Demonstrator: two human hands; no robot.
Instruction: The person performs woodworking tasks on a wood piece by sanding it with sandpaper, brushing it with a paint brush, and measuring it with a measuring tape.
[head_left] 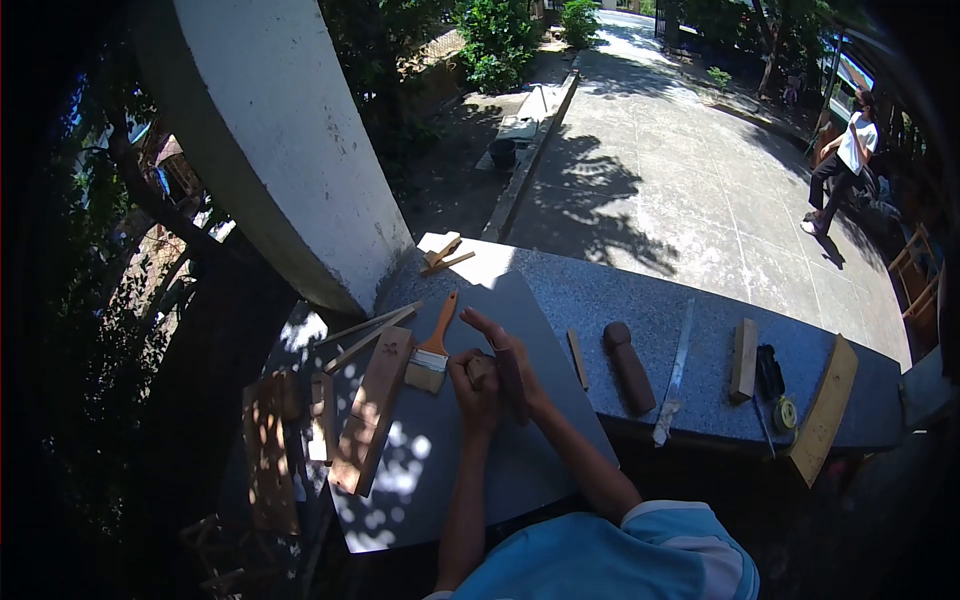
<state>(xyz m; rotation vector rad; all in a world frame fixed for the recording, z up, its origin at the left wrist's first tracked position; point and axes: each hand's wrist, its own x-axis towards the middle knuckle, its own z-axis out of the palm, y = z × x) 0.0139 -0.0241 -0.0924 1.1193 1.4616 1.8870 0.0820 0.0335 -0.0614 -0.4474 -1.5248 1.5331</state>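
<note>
My left hand (pixel 474 392) is closed around a small light wooden piece (pixel 481 371), over the grey board. Just right of it, my right hand (pixel 522 372) holds a dark brown wooden block (pixel 511 385) upright against the palm, its fingers pointing up and left. The two hands nearly touch. Left of them lies a wide paintbrush (pixel 436 345) with an orange handle. Beside the brush rests a long wooden block (pixel 371 412). Part of the small piece is hidden by my left fingers.
On the speckled counter (pixel 590 290) at right lie a brown wooden tool (pixel 628 368), a metal strip (pixel 681 350), a wooden block (pixel 743 360), a tape roll (pixel 786 414) and a curved board (pixel 826 410). A pillar (pixel 300 130) stands behind left. A person (pixel 848 160) is on the path.
</note>
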